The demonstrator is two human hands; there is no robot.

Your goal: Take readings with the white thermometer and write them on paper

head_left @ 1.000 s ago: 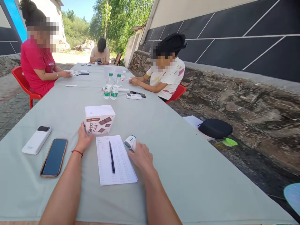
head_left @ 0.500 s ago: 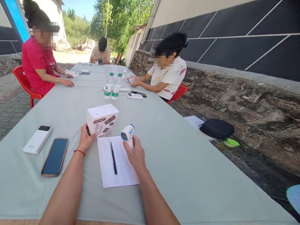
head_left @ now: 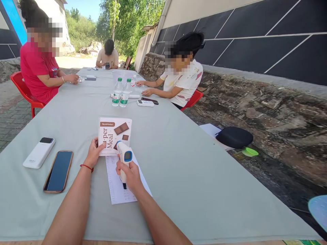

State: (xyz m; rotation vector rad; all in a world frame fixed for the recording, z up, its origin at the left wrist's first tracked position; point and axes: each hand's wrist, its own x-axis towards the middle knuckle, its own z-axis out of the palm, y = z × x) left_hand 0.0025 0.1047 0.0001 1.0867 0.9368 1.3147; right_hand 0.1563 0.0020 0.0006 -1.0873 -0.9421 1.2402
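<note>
A white meal box point(head_left: 121, 128) with brown chocolate pictures stands upright, its printed front towards me. My left hand point(head_left: 93, 153) grips it by the left edge. In my right hand point(head_left: 131, 175) is a white and blue infrared thermometer point(head_left: 123, 151), its nose pointing at the lower part of the box front and its small screen facing me. Whether the nose touches the box I cannot tell. Under the thermometer lies a written sheet of paper point(head_left: 114, 185). A black pen point(head_left: 124, 186) rests on the sheet, mostly hidden behind my right hand and the thermometer.
Left of my arm lie a phone point(head_left: 58, 171) and a white power bank point(head_left: 39, 153). Two water bottles point(head_left: 120, 92) stand further up the cloth-covered table point(head_left: 194, 177). Another power bank point(head_left: 145, 103) lies near them. Three people sit around the far part.
The box has turned so its front faces me squarely. My right hand has swung the thermometer left, from beside the box to its front.
</note>
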